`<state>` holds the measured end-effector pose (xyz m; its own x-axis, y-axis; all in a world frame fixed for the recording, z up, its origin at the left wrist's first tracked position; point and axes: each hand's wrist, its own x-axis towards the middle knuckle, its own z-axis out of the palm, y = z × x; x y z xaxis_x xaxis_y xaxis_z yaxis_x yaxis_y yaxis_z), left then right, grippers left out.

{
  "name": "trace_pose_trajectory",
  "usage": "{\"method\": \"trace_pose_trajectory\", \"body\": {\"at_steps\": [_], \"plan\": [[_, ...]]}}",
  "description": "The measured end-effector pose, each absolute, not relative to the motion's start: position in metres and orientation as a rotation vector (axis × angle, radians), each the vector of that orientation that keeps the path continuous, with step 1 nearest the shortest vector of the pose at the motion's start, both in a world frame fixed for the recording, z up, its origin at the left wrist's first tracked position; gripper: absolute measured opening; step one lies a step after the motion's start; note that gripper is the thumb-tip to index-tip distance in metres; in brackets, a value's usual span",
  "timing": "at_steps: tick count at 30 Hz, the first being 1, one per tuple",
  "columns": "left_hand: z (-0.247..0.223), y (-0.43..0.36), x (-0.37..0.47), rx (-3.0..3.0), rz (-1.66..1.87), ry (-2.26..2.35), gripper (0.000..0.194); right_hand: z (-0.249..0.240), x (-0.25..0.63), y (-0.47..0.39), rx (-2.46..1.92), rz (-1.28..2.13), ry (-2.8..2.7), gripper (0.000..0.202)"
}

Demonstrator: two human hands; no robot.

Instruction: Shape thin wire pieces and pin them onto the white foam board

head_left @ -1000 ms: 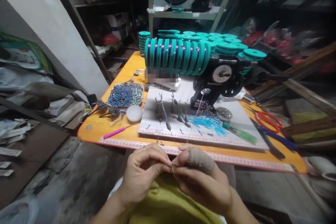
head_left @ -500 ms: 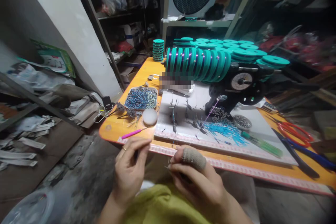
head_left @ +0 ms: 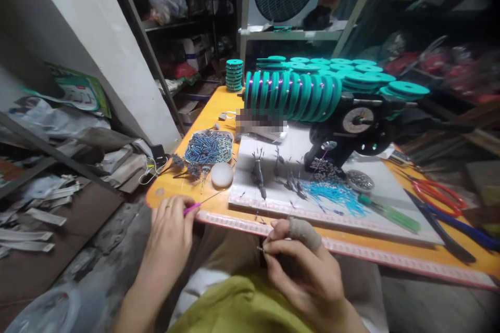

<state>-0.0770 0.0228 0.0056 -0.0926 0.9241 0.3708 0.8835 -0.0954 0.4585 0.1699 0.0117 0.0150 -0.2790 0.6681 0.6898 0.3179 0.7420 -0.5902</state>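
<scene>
My left hand (head_left: pixel 172 223) is at the table's front left edge, its fingers closed round the pink handle (head_left: pixel 191 208) of a thin tool. The tool's slim metal shaft points right, toward a round whitish lid (head_left: pixel 222 175); its tip is too fine to make out. In front of the table edge, my right hand (head_left: pixel 302 257) pinches a small thin piece (head_left: pixel 261 248) between thumb and fingertips; its kind is not clear. A grey wrap (head_left: pixel 305 234) covers one finger of this hand. Small dark wired pieces (head_left: pixel 261 177) lie on the white board (head_left: pixel 246 166).
A tray of blue tubular beads (head_left: pixel 207 146) stands at left. A black winding machine (head_left: pixel 332 135) carries green spools (head_left: pixel 292 96); more green discs lie behind. Light-blue strands (head_left: pixel 336 197), a green screwdriver (head_left: pixel 390 213), orange-handled scissors (head_left: pixel 437 195) and blue-handled pliers (head_left: pixel 464 229) lie to the right.
My left hand has moved left, away from my right hand, and taken hold of the pink-handled tool, which has shifted and tilted. My right hand has drifted slightly right, still pinching the small piece.
</scene>
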Motion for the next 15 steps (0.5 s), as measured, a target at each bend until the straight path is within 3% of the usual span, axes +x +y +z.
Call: {"method": "trace_pose_trajectory", "body": {"at_steps": [2, 5, 8, 15], "plan": [[0.005, 0.005, -0.063, 1.782, 1.149, 1.841, 0.016, 0.013, 0.169, 0.01, -0.813, 0.526, -1.776, 0.024], [0.004, -0.018, -0.028, 1.37, 1.158, 1.377, 0.028, 0.009, 0.165, 0.008, -0.855, 0.671, -1.611, 0.021], [0.002, -0.029, 0.003, 1.187, 1.178, 1.136, 0.026, 0.007, 0.162, 0.005, -0.869, 0.751, -1.474, 0.018], [-0.009, -0.027, 0.021, 1.136, 1.301, 1.036, 0.016, 0.011, 0.161, 0.001, -0.836, 0.919, -1.286, 0.012]]}}
